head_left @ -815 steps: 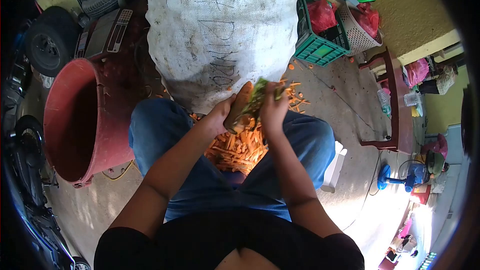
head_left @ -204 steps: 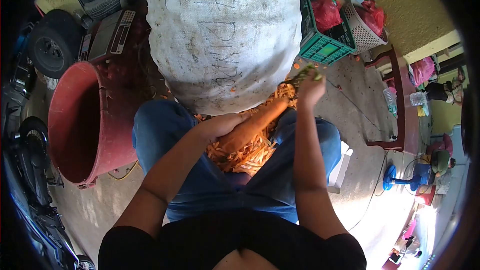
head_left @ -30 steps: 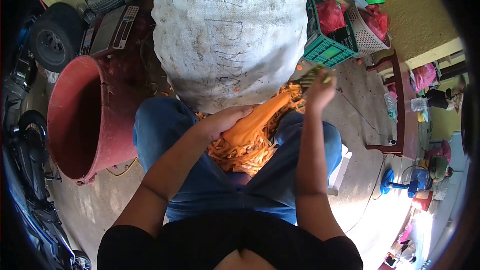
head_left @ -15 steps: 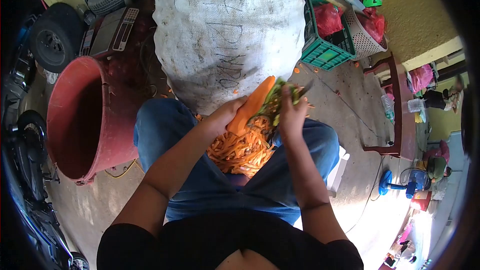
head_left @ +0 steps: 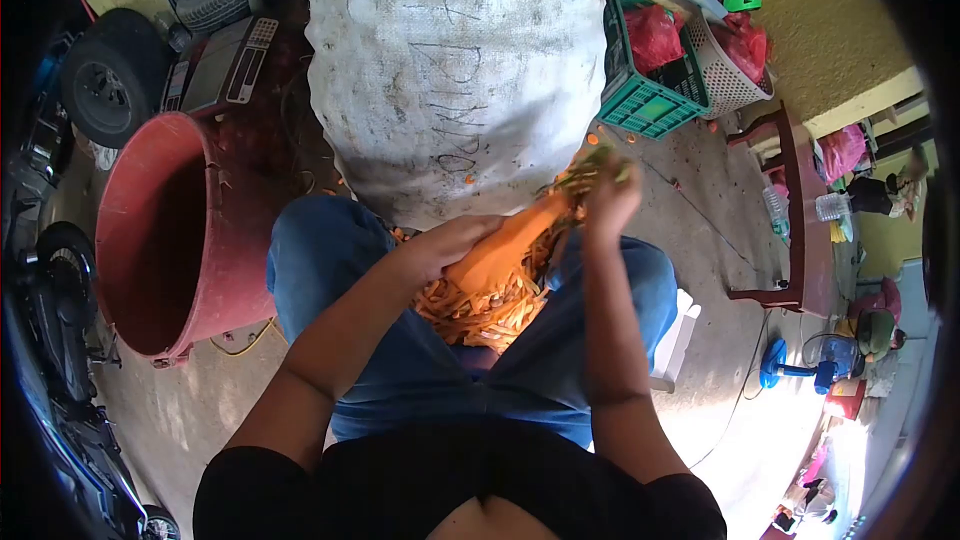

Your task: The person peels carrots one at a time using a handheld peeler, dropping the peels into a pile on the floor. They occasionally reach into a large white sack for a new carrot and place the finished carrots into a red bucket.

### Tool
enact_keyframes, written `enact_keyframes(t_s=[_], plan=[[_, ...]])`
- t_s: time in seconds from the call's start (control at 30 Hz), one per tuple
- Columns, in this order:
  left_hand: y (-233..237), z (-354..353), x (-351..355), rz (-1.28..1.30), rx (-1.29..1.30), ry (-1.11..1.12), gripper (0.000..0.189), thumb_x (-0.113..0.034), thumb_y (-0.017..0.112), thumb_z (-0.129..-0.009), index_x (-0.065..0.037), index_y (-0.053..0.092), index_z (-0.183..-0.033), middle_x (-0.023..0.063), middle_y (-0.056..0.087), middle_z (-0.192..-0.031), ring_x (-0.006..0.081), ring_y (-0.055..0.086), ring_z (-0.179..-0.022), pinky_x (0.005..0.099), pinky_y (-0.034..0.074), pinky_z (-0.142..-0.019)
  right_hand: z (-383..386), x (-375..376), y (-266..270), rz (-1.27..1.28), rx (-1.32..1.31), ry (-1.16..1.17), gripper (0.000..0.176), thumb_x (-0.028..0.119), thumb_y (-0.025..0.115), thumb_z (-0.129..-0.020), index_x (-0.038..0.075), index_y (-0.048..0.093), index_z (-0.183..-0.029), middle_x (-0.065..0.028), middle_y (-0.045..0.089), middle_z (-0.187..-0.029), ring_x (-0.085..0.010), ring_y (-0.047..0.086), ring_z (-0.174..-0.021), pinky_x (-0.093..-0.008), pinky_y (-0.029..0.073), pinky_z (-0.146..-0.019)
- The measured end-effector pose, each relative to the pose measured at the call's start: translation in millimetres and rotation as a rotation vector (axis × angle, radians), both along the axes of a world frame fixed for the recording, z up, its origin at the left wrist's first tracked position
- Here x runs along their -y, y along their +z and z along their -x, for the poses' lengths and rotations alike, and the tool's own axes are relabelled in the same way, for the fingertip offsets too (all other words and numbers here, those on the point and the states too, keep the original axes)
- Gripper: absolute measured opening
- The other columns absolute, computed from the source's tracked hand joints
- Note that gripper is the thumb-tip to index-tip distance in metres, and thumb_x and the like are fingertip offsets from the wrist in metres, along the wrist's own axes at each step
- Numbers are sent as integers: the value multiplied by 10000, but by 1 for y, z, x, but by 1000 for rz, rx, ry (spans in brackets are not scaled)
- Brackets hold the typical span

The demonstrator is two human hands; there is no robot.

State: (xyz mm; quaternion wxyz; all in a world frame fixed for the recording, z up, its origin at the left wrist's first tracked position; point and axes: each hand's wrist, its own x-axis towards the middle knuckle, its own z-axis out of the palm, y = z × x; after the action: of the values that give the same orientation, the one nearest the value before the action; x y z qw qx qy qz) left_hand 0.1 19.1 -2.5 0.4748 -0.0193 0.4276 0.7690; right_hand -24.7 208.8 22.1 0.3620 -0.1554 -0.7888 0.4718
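Observation:
My left hand is closed round the thick end of a large, smooth orange carrot, which slants up to the right between my knees. Further out, my right hand is closed on a peeler, smeared by motion, at the carrot's far tip. Greenish and orange scraps blur around those fingers, so the tool's shape is mostly hidden. Below the carrot, a heap of orange peel strips fills the space between my thighs.
A stuffed white sack stands directly ahead. To its left is a big red tub; to its right, a green crate and a white basket hold red bags. A motorcycle lines the left edge.
My right hand has moved slightly right and away from my body, towards the carrot's tip. The carrot has dropped to a flatter slant, and my left hand has shifted a little with it.

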Motion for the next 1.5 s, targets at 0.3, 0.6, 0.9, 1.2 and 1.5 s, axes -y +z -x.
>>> enact_keyframes(t_s=[0.3,0.6,0.9,1.2,1.5], plan=[[16,4,17,185,-346,-86,472,-221,543,-766,3,392,-1154,90,487,-1053,125,466,-939,245,364,-808,5,-56,-9,129,-1,-51,213,184,487,-816,-15,506,-744,-32,483,-553,-89,412,-489,-266,343,-448],[14,8,14,625,-841,58,478,-217,655,-606,-10,492,-1004,115,567,-860,181,546,-785,281,412,-697,-31,6,10,-330,430,616,170,136,553,-740,18,518,-857,-197,537,-671,-322,545,-622,-342,408,-525],[31,-3,10,968,-1103,28,494,-270,694,-576,-6,520,-957,151,582,-775,261,571,-739,323,432,-652,-32,11,-1,-521,436,643,182,154,557,-687,45,492,-818,-183,534,-611,-359,532,-618,-424,419,-541],[48,-24,9,423,-1242,13,378,-219,724,-562,-14,523,-807,107,544,-649,221,530,-614,303,405,-584,-14,-10,-43,-396,504,659,215,218,523,-742,4,512,-760,-215,537,-667,-363,532,-668,-403,418,-577],[31,-13,17,536,-1069,72,363,-215,699,-644,-15,496,-869,3,523,-739,95,506,-675,251,424,-632,-21,12,-39,-153,455,790,219,208,521,-746,4,524,-826,-216,543,-723,-354,537,-727,-384,412,-622]])
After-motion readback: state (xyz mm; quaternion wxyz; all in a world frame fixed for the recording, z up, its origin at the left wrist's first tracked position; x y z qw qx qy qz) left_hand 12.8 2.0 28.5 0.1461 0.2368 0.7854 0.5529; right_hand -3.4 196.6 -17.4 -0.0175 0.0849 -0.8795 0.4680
